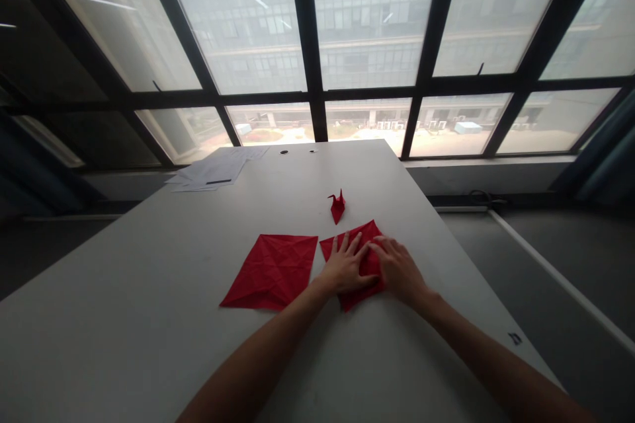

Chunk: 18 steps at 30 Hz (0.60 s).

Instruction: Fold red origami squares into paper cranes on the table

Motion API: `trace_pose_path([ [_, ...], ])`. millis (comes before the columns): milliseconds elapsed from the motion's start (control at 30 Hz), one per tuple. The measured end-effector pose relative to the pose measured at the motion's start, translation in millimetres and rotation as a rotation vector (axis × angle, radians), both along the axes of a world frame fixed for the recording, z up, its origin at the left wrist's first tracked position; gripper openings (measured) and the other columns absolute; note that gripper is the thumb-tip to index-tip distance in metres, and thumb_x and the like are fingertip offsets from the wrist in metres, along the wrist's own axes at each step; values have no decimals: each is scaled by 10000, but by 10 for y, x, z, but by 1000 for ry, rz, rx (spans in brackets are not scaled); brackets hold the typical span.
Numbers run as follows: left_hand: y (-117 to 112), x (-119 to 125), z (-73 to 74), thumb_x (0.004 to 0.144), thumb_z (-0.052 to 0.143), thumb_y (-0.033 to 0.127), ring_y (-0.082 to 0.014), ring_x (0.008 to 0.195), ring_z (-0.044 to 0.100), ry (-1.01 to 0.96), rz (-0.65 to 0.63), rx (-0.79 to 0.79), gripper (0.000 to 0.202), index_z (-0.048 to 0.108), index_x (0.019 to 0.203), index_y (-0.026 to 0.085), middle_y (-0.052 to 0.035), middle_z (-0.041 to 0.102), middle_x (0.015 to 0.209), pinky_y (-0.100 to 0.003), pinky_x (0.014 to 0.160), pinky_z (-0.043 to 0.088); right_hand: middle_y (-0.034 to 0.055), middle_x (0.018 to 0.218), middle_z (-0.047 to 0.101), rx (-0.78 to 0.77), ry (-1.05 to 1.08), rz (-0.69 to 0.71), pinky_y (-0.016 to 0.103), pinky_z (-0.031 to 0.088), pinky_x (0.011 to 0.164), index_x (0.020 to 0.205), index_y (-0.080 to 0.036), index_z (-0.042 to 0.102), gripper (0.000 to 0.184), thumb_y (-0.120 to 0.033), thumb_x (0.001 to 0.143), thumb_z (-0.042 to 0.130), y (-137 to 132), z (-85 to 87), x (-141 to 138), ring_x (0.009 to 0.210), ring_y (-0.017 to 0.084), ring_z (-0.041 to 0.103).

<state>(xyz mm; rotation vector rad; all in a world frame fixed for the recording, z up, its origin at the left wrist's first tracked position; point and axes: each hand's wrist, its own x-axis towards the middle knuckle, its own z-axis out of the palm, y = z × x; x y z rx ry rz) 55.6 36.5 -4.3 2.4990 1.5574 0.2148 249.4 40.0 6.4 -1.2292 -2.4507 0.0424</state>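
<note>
A creased sheet of red paper [370,268] lies on the white table under both hands. My left hand [346,269] rests flat across its left and middle part, fingers spread and pointing away from me. On the paper's right side is my right hand [399,271], its fingers slightly bent and their tips touching the sheet near the left hand's fingertips. The hands hide much of this sheet. Just left of it, a second red paper square [272,271] with many fold lines lies unfolded. Beyond the sheets stands a small folded red paper crane [337,206].
White paper sheets [211,168] lie spread at the table's far left, with a dark strip [218,182] on them. Two small dark spots [284,152] show near the far edge. The white table [149,317] ends on the right at a sloping edge; large windows stand behind it.
</note>
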Motion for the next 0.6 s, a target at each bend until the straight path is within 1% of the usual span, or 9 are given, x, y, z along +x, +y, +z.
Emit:
trace_pose_path([
  [33,2,-1,-6,835,481,724,-412,1494,-31,3,1,2,916,200,1565,247,-101,88,1647,-621,1167,8,116,1512,439,-35,-38,56,400,308,1135,1445,-168,455,566,-92,887,392,-10,-41,-18,1404,244,361],
  [67,4,-5,-10,836,480,726,-411,1494,-28,5,3,5,916,203,1565,244,-106,97,1645,-621,1167,10,116,1547,391,-85,-72,79,411,280,1158,1491,-147,386,588,-108,905,371,-8,-89,-11,1437,234,316],
  [133,6,-15,-8,841,472,731,-412,1494,-16,4,7,10,911,208,1564,245,-112,109,1642,-620,1168,12,127,1581,321,-174,-123,71,458,238,1180,1531,-122,298,572,-223,969,337,15,-189,66,1470,234,259],
  [200,2,-20,8,848,460,734,-411,1495,0,4,8,14,897,211,1563,253,-111,114,1642,-618,1169,18,111,1606,247,-187,-159,56,547,154,1189,1546,-152,258,578,-338,1001,314,43,-265,179,1494,254,184],
  [300,-33,27,39,869,435,721,-403,1498,12,13,10,47,869,241,1556,225,-119,118,1640,-612,1172,15,110,1619,172,-187,-189,12,584,126,1178,1550,-168,238,597,-402,1005,302,62,-313,292,1502,265,138],
  [400,-124,151,30,927,388,647,-366,1506,5,13,-1,132,792,274,1545,164,-134,130,1636,-567,1191,-1,108,1621,151,-198,-207,-22,593,122,1172,1550,-171,237,593,-386,1001,299,61,-325,292,1503,267,130],
  [467,-208,232,1,955,356,606,-352,1509,27,2,1,123,755,246,1554,158,-136,166,1630,-552,1197,21,108,1621,154,-208,-204,-35,604,111,1168,1550,-183,243,590,-377,996,307,56,-333,273,1503,269,126],
  [500,-250,257,-12,956,342,617,-355,1508,37,-4,13,101,759,225,1561,173,-132,172,1629,-559,1194,33,111,1621,158,-215,-197,-36,609,105,1167,1549,-189,249,591,-379,993,314,54,-336,267,1503,272,124],
  [600,-353,263,-17,926,344,689,-387,1501,11,-12,34,52,779,196,1567,272,-97,133,1640,-621,1170,21,131,1612,211,-259,-126,-41,616,103,1164,1535,-189,298,616,-395,963,395,79,-314,267,1497,294,150],
])
